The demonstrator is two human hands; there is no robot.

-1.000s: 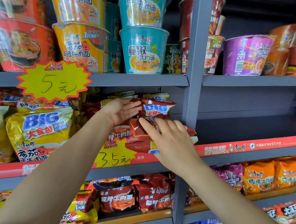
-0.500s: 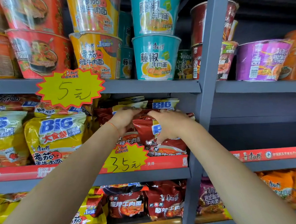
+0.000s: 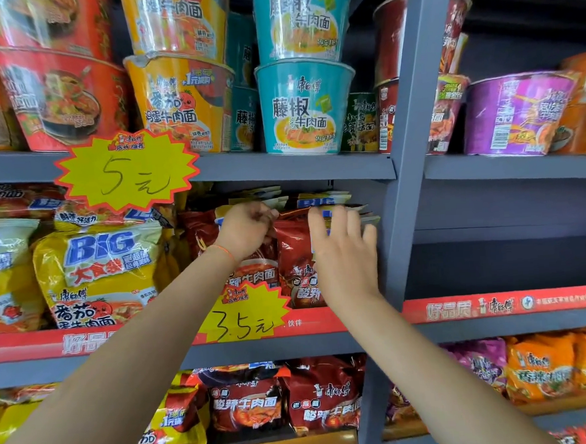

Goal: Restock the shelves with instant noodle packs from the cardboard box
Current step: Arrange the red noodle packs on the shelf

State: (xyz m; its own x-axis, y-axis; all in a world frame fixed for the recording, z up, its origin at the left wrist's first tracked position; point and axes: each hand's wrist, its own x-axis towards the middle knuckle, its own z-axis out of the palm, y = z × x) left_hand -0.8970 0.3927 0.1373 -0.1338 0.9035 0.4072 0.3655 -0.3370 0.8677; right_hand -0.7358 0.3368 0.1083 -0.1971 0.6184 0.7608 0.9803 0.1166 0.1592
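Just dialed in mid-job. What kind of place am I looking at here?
Most likely a small grocery or convenience store's instant noodle aisle: grey metal shelving packed with noodle cups and bagged noodle packs, plus handwritten starburst price tags clipped to the shelf edges.

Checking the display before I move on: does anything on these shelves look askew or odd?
Mostly tidy. The empty dark shelf bay right of the grey upright post stands out, bare beside packed rows; the purple noodle bowl above it sits tilted.
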